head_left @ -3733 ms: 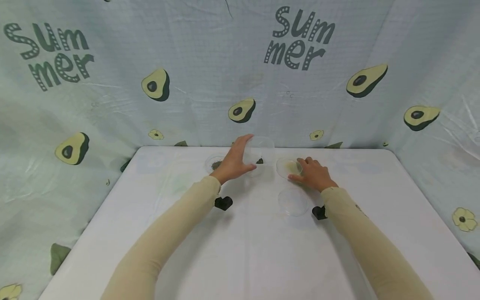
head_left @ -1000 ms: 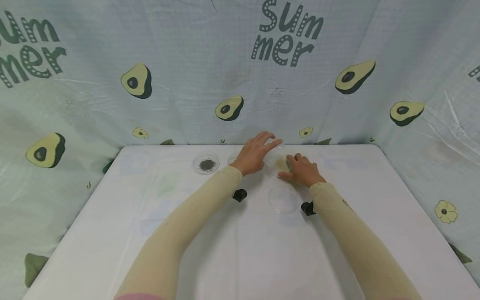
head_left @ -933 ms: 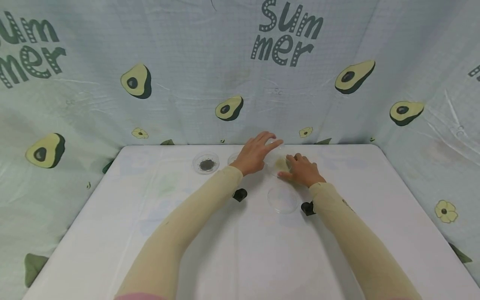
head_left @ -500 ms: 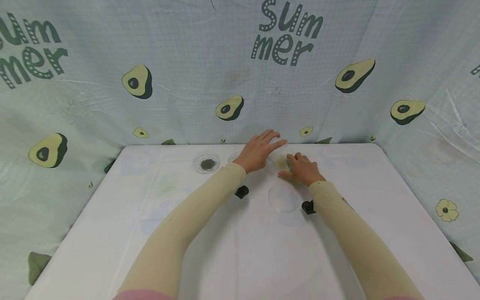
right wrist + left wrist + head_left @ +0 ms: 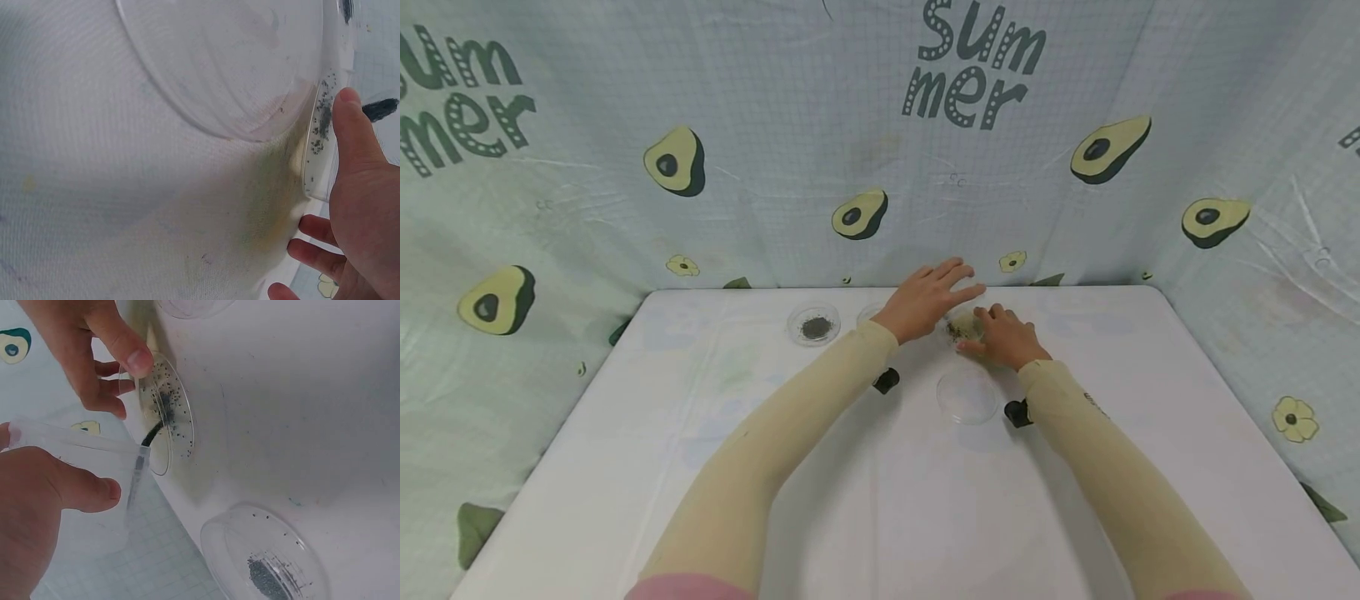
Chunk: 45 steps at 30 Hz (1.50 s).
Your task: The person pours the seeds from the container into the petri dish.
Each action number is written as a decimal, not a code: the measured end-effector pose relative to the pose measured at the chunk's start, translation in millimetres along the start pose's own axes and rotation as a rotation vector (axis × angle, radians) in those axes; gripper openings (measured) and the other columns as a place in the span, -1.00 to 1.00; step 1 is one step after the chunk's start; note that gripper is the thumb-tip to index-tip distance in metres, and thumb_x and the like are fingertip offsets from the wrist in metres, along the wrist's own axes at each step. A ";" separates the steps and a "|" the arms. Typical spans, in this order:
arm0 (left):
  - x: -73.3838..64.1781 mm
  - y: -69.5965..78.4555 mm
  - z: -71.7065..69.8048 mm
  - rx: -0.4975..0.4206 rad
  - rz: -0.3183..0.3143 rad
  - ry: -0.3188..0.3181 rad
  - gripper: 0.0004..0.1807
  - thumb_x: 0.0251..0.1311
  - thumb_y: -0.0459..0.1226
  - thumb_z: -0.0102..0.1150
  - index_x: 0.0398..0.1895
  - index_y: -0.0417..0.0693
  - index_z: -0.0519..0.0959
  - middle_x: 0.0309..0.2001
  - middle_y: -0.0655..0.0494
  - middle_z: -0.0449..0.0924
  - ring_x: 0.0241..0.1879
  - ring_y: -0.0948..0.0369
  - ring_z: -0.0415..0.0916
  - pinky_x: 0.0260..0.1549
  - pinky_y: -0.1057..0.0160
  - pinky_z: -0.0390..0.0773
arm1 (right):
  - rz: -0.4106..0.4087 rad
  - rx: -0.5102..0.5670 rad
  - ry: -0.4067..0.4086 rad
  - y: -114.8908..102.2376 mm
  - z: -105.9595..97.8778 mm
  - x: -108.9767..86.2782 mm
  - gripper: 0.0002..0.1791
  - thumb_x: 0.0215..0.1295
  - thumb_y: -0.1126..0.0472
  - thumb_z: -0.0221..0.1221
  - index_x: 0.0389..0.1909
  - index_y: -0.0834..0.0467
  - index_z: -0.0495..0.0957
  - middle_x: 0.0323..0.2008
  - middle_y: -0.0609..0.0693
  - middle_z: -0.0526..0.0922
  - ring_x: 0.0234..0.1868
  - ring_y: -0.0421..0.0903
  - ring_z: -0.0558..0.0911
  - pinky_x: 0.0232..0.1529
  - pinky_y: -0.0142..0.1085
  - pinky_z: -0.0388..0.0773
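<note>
My left hand (image 5: 927, 302) grips a clear plastic cup (image 5: 129, 472), tilted over a shallow round dish. Dark grains (image 5: 154, 432) stream from its lip in the left wrist view. The receiving petri dish (image 5: 310, 169) has a pale yellowish bottom with dark grains scattered over it. My right hand (image 5: 1006, 340) holds that dish by its right side, the thumb on its near rim and the other fingers at the far side. In the head view the cup is barely visible behind the left hand.
Nearer on the white table (image 5: 940, 500) lies a clear round dish or lid (image 5: 967, 398). Further left stands a clear dish (image 5: 793, 329) holding dark grains. Another clear dish (image 5: 868, 315) is partly hidden by the left hand. A patterned curtain (image 5: 790, 200) rises behind the table.
My left hand has come right, bringing the cup from beside the pale dish to over it. Dark grains now show in that dish. The right hand keeps its hold.
</note>
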<state>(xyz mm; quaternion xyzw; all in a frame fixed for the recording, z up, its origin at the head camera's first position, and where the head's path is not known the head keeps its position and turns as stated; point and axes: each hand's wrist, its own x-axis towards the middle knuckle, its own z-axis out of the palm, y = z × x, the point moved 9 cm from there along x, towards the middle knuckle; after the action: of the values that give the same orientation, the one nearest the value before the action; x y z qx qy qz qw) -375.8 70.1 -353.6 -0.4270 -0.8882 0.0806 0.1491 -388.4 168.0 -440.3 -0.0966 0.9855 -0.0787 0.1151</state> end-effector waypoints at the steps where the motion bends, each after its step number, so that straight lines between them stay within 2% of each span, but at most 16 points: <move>1: -0.3 0.9 -0.5 0.014 0.007 -0.002 -0.29 0.32 -0.35 0.11 0.46 0.34 0.18 0.46 0.13 0.15 0.52 0.13 -0.02 0.33 0.13 0.34 | 0.000 -0.002 -0.003 -0.4 0.2 0.0 -0.06 0.30 -0.31 0.07 0.48 0.21 0.06 0.35 0.34 0.21 0.35 0.32 0.26 0.18 0.38 0.29; 7: -2.8 3.7 -3.1 0.063 0.030 0.014 -0.32 0.33 -0.34 0.11 0.45 0.34 0.19 0.46 0.13 0.17 0.51 0.14 -0.01 0.30 0.14 0.37 | 0.007 -0.011 -0.007 -1.2 2.3 1.7 -0.06 0.31 -0.30 0.06 0.49 0.21 0.05 0.36 0.34 0.21 0.36 0.31 0.25 0.19 0.38 0.29; 12: -4.8 3.4 -3.2 0.054 0.022 0.006 -0.32 0.35 -0.33 0.09 0.47 0.32 0.17 0.47 0.12 0.15 0.52 0.14 -0.03 0.30 0.13 0.37 | 0.007 -0.006 -0.004 -0.1 3.5 2.7 -0.06 0.30 -0.30 0.06 0.48 0.21 0.06 0.36 0.33 0.20 0.36 0.31 0.25 0.19 0.38 0.27; 15: -6.3 0.9 -3.0 0.019 -0.007 0.000 -0.32 0.35 -0.34 0.08 0.47 0.29 0.16 0.47 0.11 0.14 0.52 0.13 -0.03 0.32 0.12 0.35 | 0.008 0.000 -0.005 0.3 3.2 1.6 -0.06 0.30 -0.30 0.08 0.47 0.22 0.07 0.37 0.34 0.20 0.37 0.32 0.24 0.20 0.39 0.25; 20: -9.8 -5.9 -1.7 -0.052 -0.066 -0.005 -0.24 0.26 -0.35 0.18 0.48 0.26 0.14 0.47 0.09 0.13 0.51 0.09 -0.01 0.35 0.08 0.33 | 0.012 0.029 -0.023 1.3 3.7 1.4 -0.02 0.28 -0.32 0.09 0.48 0.24 0.03 0.39 0.37 0.17 0.38 0.36 0.20 0.24 0.39 0.21; 28: -17.3 -15.9 1.0 -0.128 -0.110 -0.023 -0.08 0.12 -0.36 0.30 0.51 0.22 0.06 0.48 0.08 0.09 0.52 0.07 -0.05 0.42 0.06 0.21 | 0.016 0.113 -0.011 0.3 -1.8 -0.2 0.09 0.20 -0.41 0.09 0.48 0.26 0.00 0.40 0.40 0.10 0.38 0.39 0.17 0.26 0.38 0.18; 34: -25.3 -23.2 -3.3 -0.174 -0.135 0.013 -0.05 0.05 -0.30 0.39 0.49 0.14 0.09 0.45 0.05 0.14 0.49 0.08 0.02 0.42 0.05 0.18 | 0.023 0.136 0.036 1.8 -6.7 -4.6 0.14 0.12 -0.50 0.06 0.46 0.25 0.04 0.38 0.38 0.14 0.36 0.37 0.21 0.25 0.36 0.22; 41: -37.1 -33.9 -6.8 -0.235 -0.178 0.042 -0.06 0.04 -0.23 0.42 0.48 0.05 0.11 0.43 0.03 0.17 0.47 0.12 0.06 0.42 0.06 0.19 | 0.001 0.155 0.057 3.0 -7.1 -9.1 -0.01 0.26 -0.32 0.10 0.47 0.26 0.03 0.38 0.39 0.14 0.37 0.37 0.19 0.27 0.36 0.18; 45: -45.8 -40.2 -8.6 -0.265 -0.197 0.054 -0.03 0.01 -0.20 0.45 0.47 0.01 0.11 0.43 0.00 0.17 0.46 0.10 0.08 0.42 0.05 0.20 | -0.014 0.152 0.055 2.9 -7.5 -10.8 -0.04 0.30 -0.28 0.10 0.47 0.27 0.03 0.39 0.40 0.12 0.38 0.38 0.18 0.26 0.38 0.17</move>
<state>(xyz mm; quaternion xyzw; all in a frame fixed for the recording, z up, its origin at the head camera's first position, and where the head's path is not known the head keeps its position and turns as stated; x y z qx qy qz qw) -375.4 9.3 -343.6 -0.3558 -0.9243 -0.0639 0.1222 -380.4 174.1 -431.3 -0.0921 0.9788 -0.1565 0.0942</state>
